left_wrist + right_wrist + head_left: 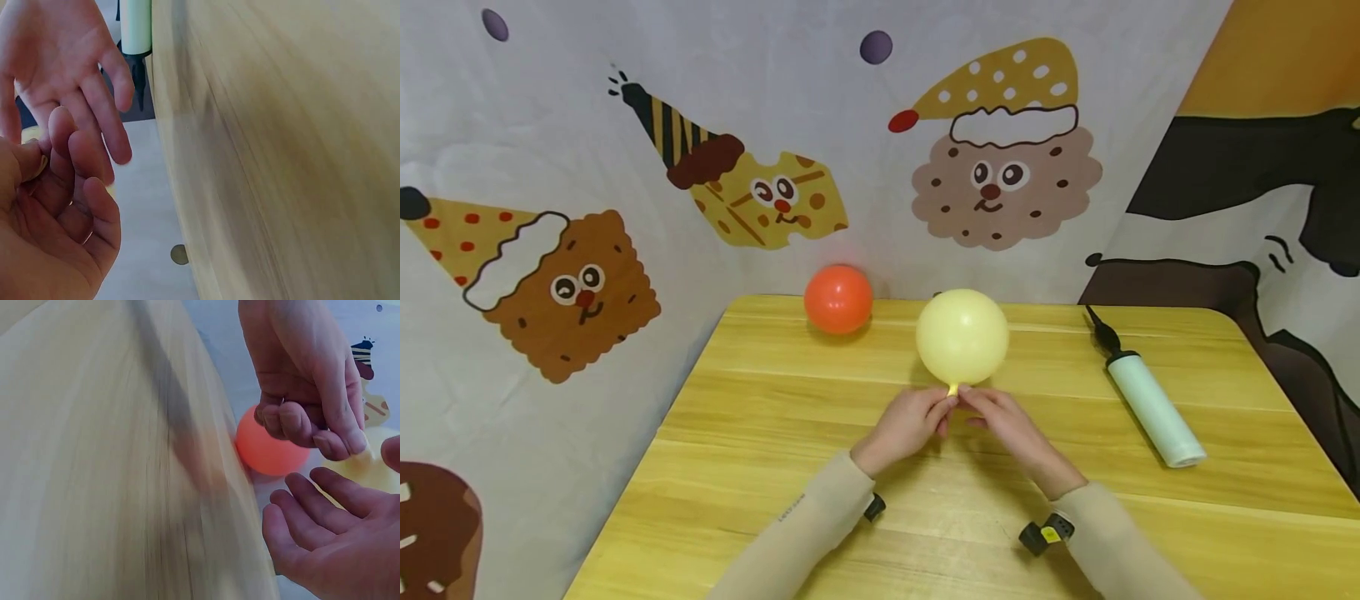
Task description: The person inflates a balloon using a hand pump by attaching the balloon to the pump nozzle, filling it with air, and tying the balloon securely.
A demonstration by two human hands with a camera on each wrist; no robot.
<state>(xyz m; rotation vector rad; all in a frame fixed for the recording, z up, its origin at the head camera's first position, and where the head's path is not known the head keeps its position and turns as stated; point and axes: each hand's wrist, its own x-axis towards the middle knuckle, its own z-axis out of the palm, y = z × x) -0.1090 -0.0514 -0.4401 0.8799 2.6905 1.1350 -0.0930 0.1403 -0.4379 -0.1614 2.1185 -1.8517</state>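
Observation:
An inflated yellow balloon (962,333) stands over the middle of the table, its neck (953,389) pointing toward me. My left hand (913,421) pinches that neck between thumb and index finger, its other fingers curled in. Beside it is my right hand (1007,421), fingertips close to the neck. In the right wrist view the fingers of the right hand (331,531) are loosely extended, thumb apart from them, gripping nothing. From the left wrist, the balloon is mostly hidden behind the hands.
A round red balloon (838,300) rests at the table's back edge, left of the yellow one. On the right lies a pale green hand pump (1153,408) with a black nozzle. A cartoon-printed cloth (790,50) hangs behind the wooden table (737,408).

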